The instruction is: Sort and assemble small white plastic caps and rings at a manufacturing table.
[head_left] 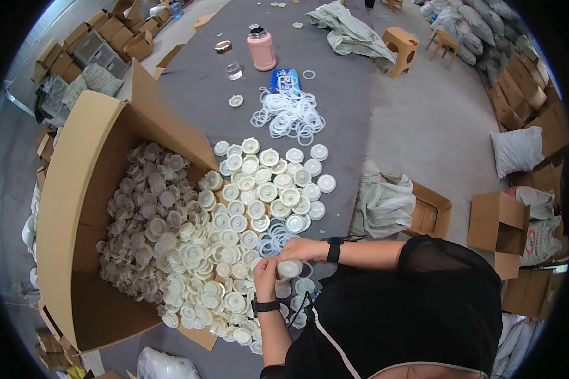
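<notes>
In front of my chest, my left hand (265, 275) and my right hand (300, 249) meet with bent fingers. Between them is a round white plastic lid (289, 269), which the fingers of both grip at its edge; the exact fingertip contact is too small to make out. Just beyond the hands lies a small pile of translucent sealing rings (275, 237). A broad heap of similar white lids (227, 252) spreads to the left of my hands. Several more lids (304, 286) lie close to my body.
A large cardboard box (82, 208) on its side spills lids onto the grey table (341, 126). Farther off are a bigger ring pile (291, 114), a blue packet (285, 78), a pink bottle (261, 50) and a clear bottle (229, 62). A stool (401, 47) stands right of the table.
</notes>
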The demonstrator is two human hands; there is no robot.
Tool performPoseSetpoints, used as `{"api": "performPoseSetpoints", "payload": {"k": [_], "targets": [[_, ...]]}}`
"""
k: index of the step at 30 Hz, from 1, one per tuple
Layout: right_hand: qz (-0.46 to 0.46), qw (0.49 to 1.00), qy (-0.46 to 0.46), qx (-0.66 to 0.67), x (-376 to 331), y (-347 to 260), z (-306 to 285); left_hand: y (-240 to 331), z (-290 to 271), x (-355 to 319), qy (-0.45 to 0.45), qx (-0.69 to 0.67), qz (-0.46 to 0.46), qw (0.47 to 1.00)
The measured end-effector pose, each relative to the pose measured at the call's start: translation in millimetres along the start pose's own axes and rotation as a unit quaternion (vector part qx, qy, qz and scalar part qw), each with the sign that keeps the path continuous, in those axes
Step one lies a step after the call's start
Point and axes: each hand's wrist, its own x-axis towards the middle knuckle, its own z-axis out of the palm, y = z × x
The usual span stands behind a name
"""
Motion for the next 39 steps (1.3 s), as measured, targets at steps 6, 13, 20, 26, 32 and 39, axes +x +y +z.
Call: {"api": "performPoseSetpoints", "payload": {"k": [6,13,20,26,32,39], "targets": [[-0.058,0.958,0.244,0.139,26.4,-19.8,-70.0,19.2,-77.3,43.1,0.335,0.406,0.298,0.797],[-0.129,0.895,0.301,0.302,30.7,-5.3,-77.3,43.3,-116.2,66.1,0.381,0.562,0.158,0.717],[-0.035,0.963,0.171,0.205,47.7,17.1,-25.4,26.8,-88.3,56.1,0.412,0.546,0.263,0.681],[-0.077,0.970,0.162,0.165,57.9,17.8,-7.3,-25.5,-23.0,50.8,0.045,0.111,0.170,0.978],[-0.013,0.982,0.156,0.106,58.9,67.9,-29.5,-39.6,-10.0,69.8,0.137,0.385,0.128,0.904],[0.028,0.976,0.203,0.076,42.7,87.5,-34.4,-50.5,-18.9,82.3,0.161,0.581,0.250,0.757]]}}
